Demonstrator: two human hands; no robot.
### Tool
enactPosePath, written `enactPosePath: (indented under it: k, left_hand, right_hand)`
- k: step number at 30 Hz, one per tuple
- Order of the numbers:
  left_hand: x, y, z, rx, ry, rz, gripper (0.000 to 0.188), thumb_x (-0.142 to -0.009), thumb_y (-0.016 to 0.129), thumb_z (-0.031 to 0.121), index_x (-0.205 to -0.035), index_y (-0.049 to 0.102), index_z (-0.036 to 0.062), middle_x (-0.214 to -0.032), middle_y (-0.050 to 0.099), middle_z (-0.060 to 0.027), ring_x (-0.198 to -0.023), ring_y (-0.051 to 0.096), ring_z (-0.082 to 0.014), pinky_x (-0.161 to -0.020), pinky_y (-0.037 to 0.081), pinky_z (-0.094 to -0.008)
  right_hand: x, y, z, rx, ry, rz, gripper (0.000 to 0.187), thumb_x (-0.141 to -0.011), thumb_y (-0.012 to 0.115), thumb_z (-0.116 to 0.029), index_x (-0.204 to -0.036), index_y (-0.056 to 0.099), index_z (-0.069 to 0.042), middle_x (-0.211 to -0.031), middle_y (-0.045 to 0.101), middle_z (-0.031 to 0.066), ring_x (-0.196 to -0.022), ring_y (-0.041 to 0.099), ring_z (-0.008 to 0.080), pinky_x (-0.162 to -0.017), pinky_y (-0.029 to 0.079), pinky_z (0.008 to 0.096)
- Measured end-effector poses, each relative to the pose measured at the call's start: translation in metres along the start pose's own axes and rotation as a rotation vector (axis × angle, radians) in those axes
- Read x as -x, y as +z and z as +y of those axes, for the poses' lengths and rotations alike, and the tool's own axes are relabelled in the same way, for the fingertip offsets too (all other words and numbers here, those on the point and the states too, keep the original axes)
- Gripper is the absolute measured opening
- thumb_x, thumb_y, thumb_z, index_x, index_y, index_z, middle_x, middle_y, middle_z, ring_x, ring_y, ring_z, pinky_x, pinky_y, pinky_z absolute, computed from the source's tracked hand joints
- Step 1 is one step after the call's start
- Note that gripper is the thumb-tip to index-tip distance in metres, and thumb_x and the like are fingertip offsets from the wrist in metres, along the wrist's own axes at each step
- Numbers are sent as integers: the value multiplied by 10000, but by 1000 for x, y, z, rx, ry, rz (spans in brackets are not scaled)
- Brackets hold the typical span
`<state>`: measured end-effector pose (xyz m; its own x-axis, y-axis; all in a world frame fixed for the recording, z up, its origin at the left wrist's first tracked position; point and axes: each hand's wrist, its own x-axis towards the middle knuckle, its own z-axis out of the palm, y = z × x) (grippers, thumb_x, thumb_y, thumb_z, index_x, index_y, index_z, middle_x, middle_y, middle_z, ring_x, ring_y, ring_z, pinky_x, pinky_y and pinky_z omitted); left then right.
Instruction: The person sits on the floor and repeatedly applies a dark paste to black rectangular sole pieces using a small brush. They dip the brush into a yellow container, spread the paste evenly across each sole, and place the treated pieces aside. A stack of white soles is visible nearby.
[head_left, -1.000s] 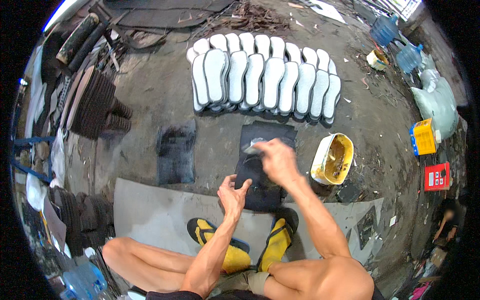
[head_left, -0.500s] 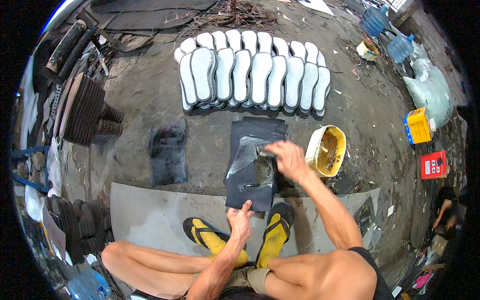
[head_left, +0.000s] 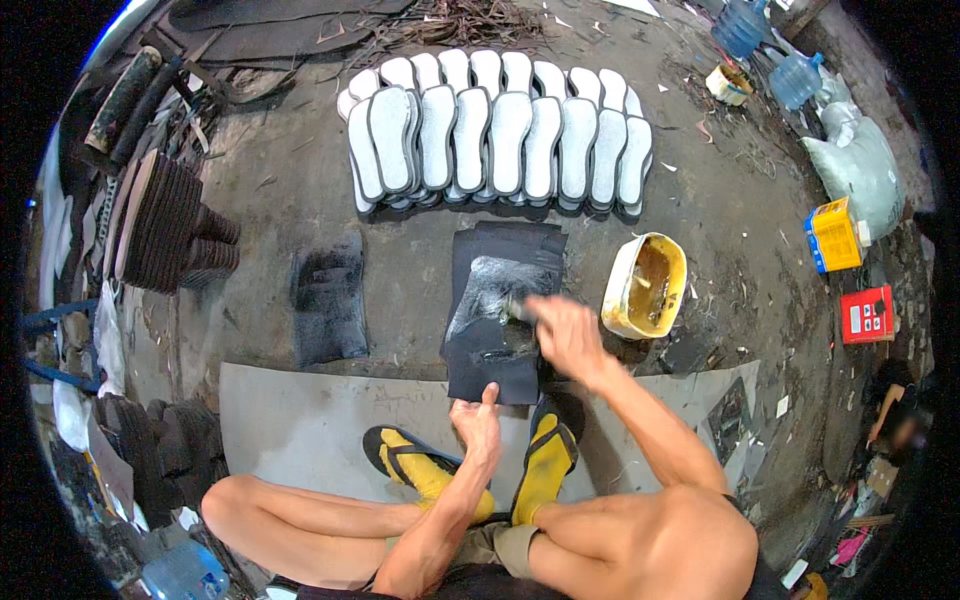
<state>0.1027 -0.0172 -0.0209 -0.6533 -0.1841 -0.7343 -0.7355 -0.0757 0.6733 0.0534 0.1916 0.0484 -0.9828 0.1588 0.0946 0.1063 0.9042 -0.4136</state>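
Observation:
A stack of black rectangular sheets (head_left: 505, 382) lies on the floor before my feet, its top sheet partly covered with a wet, shiny, glue-like coat. At the near edge, my left hand (head_left: 478, 425) pinches the sheet, thumb on top. My right hand (head_left: 570, 335) is closed round a small spreading tool (head_left: 515, 308) pressed to the coated middle; motion blurs it, and its exact kind is hard to make out. Right of the stack stands a cream tub (head_left: 617, 290) of amber, glue-like liquid with a pale stick in it. Another coated black sheet (head_left: 330, 300) lies to the left.
Beyond the sheets stand rows of stacked white-topped, dark-edged soles (head_left: 510, 145). Dark soles (head_left: 165, 225) are piled at the left. A yellow-and-blue can (head_left: 835, 237), a red box (head_left: 866, 315) and blue water bottles (head_left: 797, 80) stand at the right. A grey board (head_left: 300, 410) lies under my feet.
My right hand has drawn the spreading tool slightly left and down across the top sheet. The wet coat's outline has shifted. My left hand keeps its pinch; the whole view has shifted slightly.

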Motion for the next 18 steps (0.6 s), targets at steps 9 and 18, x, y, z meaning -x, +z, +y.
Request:
enactPosePath:
  k: [9,18]
  left_hand:
    - [-20,64,42,-121,372,48,508,-920,926,257,-775,508,6,-665,543,-35,-648,526,-201,-656,501,-438]
    - [-29,13,52,-77,465,-112,496,-1065,777,198,-1459,593,-41,-983,677,-77,-793,617,-128,-721,540,-291]
  right_hand:
    - [-101,15,71,-82,-168,47,320,-918,710,-134,-1234,755,-123,-988,762,187,-927,745,436,-797,606,569]
    - [62,-4,-10,-67,-202,-364,355,-900,702,-114,-1253,744,-132,-988,756,128,-918,755,353,-762,637,499]
